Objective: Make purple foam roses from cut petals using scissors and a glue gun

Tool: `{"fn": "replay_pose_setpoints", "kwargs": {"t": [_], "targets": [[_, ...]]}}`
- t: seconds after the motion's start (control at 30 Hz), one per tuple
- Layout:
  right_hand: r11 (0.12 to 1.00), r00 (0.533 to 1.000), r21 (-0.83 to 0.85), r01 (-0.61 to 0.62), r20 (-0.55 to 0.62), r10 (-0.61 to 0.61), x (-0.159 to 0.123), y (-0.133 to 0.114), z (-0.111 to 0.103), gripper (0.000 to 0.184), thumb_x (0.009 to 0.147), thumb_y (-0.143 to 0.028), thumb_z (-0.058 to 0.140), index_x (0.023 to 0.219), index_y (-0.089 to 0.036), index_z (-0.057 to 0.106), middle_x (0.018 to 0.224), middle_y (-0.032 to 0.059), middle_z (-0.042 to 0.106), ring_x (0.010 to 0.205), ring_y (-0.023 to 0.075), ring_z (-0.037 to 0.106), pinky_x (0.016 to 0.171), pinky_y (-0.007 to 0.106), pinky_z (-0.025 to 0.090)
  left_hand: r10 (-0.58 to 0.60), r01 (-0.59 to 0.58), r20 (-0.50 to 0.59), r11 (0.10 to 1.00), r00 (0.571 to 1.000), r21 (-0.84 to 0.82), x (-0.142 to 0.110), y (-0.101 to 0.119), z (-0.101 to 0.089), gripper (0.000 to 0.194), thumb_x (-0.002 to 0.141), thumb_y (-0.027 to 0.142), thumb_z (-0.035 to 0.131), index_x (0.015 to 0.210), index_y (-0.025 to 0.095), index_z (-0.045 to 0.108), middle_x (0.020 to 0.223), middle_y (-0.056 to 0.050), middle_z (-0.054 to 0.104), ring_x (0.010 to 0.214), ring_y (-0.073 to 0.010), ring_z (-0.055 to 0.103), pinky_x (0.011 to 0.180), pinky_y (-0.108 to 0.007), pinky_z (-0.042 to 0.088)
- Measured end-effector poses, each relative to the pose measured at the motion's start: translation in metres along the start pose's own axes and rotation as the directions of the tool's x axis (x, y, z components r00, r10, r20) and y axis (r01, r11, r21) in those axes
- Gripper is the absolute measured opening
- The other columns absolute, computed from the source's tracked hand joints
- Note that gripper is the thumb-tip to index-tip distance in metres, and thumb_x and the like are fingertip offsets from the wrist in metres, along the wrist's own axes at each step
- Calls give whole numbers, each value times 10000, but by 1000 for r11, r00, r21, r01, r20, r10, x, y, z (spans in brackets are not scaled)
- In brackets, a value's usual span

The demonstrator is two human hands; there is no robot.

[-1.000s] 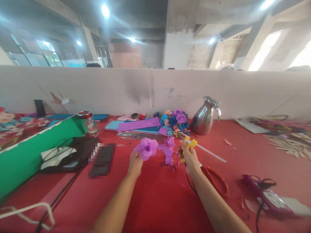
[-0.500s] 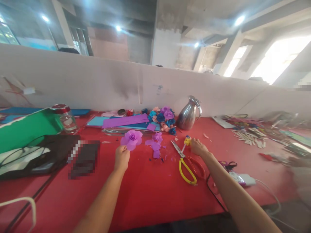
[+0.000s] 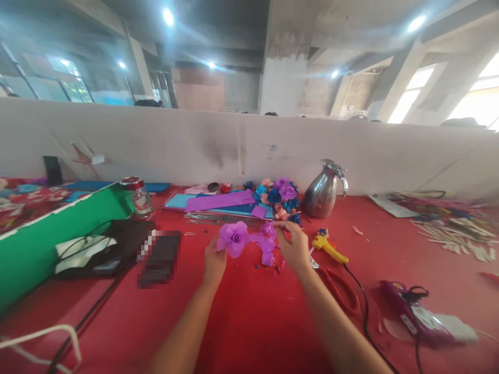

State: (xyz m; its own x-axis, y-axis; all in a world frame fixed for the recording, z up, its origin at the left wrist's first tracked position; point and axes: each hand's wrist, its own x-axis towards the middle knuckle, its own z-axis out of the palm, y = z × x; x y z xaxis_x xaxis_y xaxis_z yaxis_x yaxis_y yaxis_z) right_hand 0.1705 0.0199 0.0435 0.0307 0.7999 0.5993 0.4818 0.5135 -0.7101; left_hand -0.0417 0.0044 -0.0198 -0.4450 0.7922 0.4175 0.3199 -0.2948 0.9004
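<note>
The person's left hand (image 3: 214, 259) pinches a purple paper flower (image 3: 234, 239) between thumb and fingers just above the red table (image 3: 241, 317), left of some loose purple petals (image 3: 267, 245). The right hand (image 3: 293, 244) has its fingers bent over the right edge of those petals; whether they are pinching one cannot be told. A second ago this hand gripped the yellow glue gun (image 3: 330, 248), and half a second ago it was reaching out to the right with it; now the glue gun lies on the table to the right of the wrist, while the flower remains in the left hand. The blossom's open face and dark centre point back toward the person; its stem is hidden by the fingers, so the long axis cannot be read. The right forearm covers most of the scissors, leaving a red handle (image 3: 343, 291) showing beside it. Beyond the petals stand a bunch of blue, pink and purple flowers (image 3: 278, 193) and, to its right, a steel jug (image 3: 322, 192). A purple strip (image 3: 218, 200) lies across blue sheets (image 3: 177, 201) behind the held flower, with a red-lidded jar (image 3: 140, 200) farther left.
</note>
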Motion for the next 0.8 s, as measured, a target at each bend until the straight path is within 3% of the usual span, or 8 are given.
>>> {"fn": "replay_pose_setpoints", "kwargs": {"t": [0.1, 0.27, 0.5, 0.8], "targets": [[998, 999, 46, 46, -26, -45, -17, -7, 14, 132, 809, -225, 528, 832, -215, 658, 825, 41, 698, 827, 209, 611, 771, 344, 455, 51, -51, 36, 999, 998, -5, 1, -4, 1, 114, 682, 213, 556, 732, 171, 650, 745, -40, 661, 735, -195, 599, 660, -294, 481], [987, 988, 74, 145, 37, -148, -25, -16, 9, 75, 812, -217, 592, 804, -229, 666, 768, 11, 698, 761, 191, 601, 769, 349, 420, 87, -87, 4, 996, 996, -23, 1, -1, 10, 134, 621, 162, 558, 678, 183, 677, 730, -41, 672, 719, -193, 607, 660, -295, 487], [996, 991, 50, 71, 109, -76, -24, -23, 6, 99, 779, -254, 642, 866, -256, 687, 910, 33, 715, 884, 228, 599, 842, 395, 411, 135, -136, 79, 991, 988, 11, -3, 13, 16, 174, 592, 136, 541, 674, 192, 684, 747, -42, 686, 750, -200, 612, 758, -345, 494], [996, 987, 40, 79, 136, -84, -27, -16, 13, 97, 781, -234, 637, 854, -259, 697, 895, 16, 707, 875, 219, 589, 819, 378, 416, 211, -221, 144, 973, 967, 59, -4, 8, 13, 215, 643, 122, 513, 739, 182, 695, 794, -51, 691, 788, -199, 628, 791, -347, 485]]}}
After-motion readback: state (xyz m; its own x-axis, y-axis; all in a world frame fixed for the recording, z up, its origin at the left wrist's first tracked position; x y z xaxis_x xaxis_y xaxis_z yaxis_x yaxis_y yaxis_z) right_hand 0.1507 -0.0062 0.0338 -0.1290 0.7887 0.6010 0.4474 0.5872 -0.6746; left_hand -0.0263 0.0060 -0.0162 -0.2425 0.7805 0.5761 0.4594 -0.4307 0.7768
